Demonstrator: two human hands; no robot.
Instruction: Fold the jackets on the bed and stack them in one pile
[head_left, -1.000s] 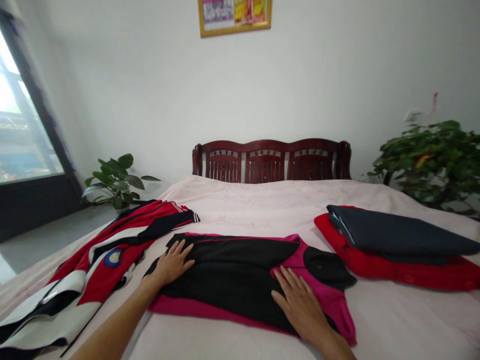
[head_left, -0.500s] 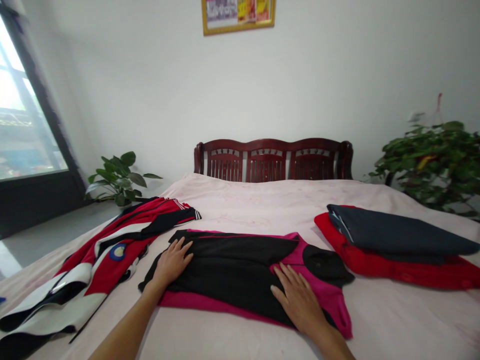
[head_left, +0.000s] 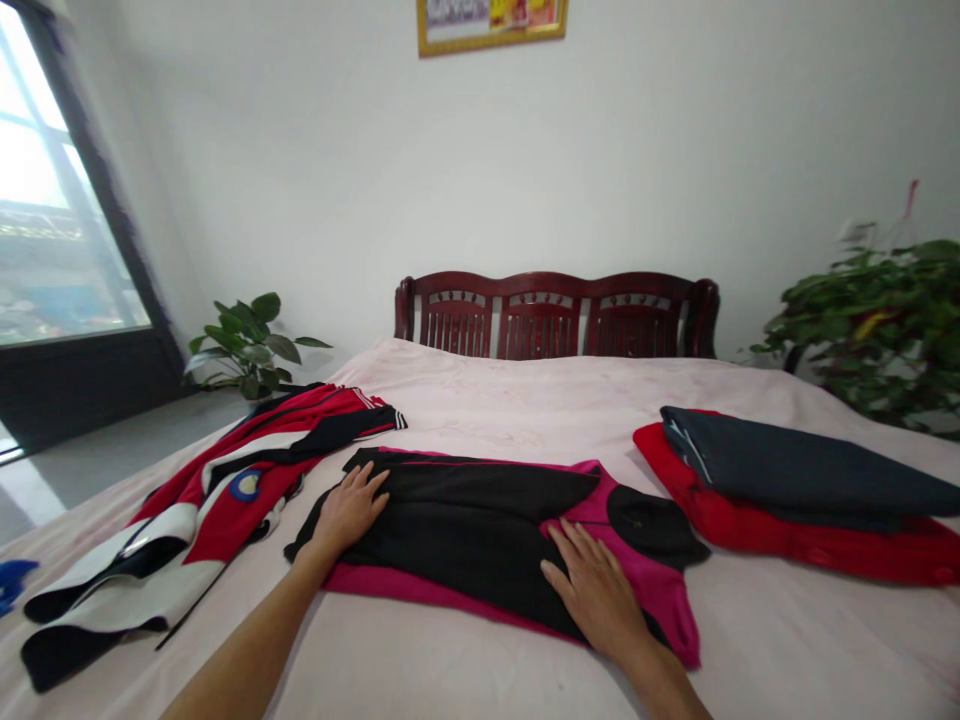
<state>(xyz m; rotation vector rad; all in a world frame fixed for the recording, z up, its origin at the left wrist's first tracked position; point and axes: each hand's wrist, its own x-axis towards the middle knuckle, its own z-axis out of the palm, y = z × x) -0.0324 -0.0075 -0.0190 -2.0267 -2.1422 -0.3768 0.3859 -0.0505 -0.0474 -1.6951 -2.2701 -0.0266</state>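
A black and magenta cloth garment (head_left: 465,535), long and flat in outline, is spread beneath and between both hands. Its lower end is pressed by the left hand (head_left: 352,512), its upper part, just short of the black collar (head_left: 652,520), by the right hand (head_left: 594,580). Nothing is gripped: both palms are turned down, with the fingers loosely extended. The step in hand appears to be flattening and steadying the garment, its black panels being laid lengthwise. For any further fold, an edge beside either palm would need to be pinched and lifted evenly. Beyond the left hand, a red, white and navy striped-cuff jacket (head_left: 214,540) is left loosely spread; beyond the right, a dark navy folded cloth (head_left: 802,465) is stacked on a red folded garment (head_left: 750,530).
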